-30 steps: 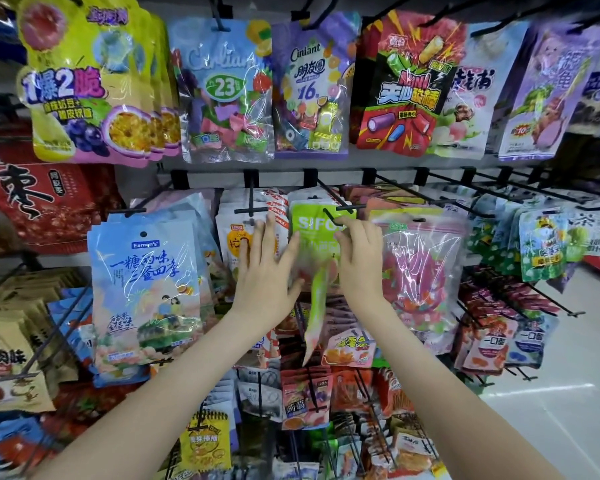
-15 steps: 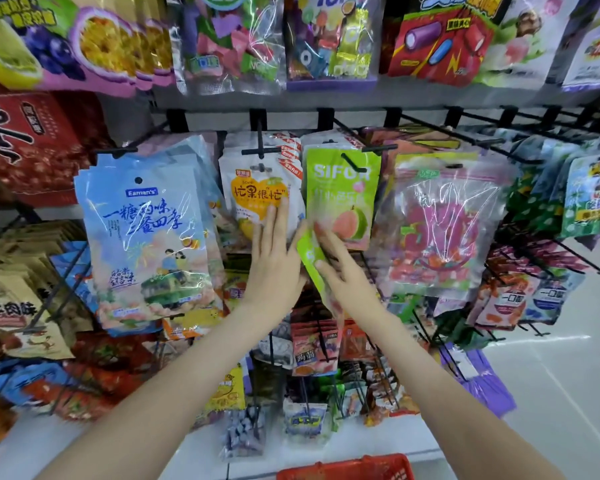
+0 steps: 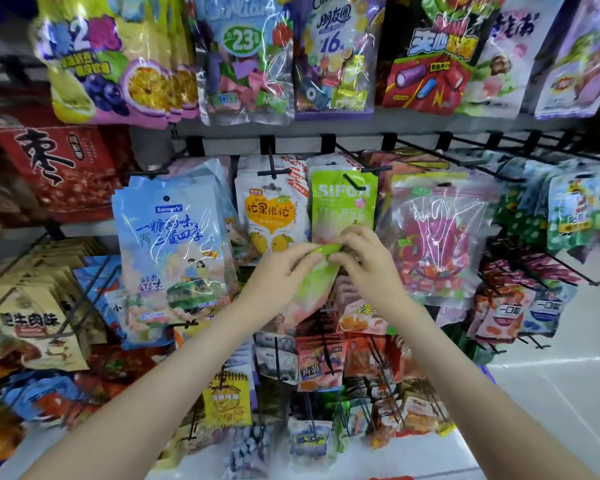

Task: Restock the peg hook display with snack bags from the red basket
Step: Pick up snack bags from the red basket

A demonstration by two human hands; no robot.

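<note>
Indoors, packed peg display (image 3: pixel 357 142), pale floor (image 3: pixel 551 393), left hand (image 3: pixel 278 271), right hand (image 3: pixel 364 265), fingers (image 3: pixel 302 252) pinching green bag (image 3: pixel 314 282)

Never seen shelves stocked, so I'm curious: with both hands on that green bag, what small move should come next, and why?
Probably lift the green bag to the hook above and thread it on: the left hand and right hand pinch its top edge just below the matching hung bags.
</note>
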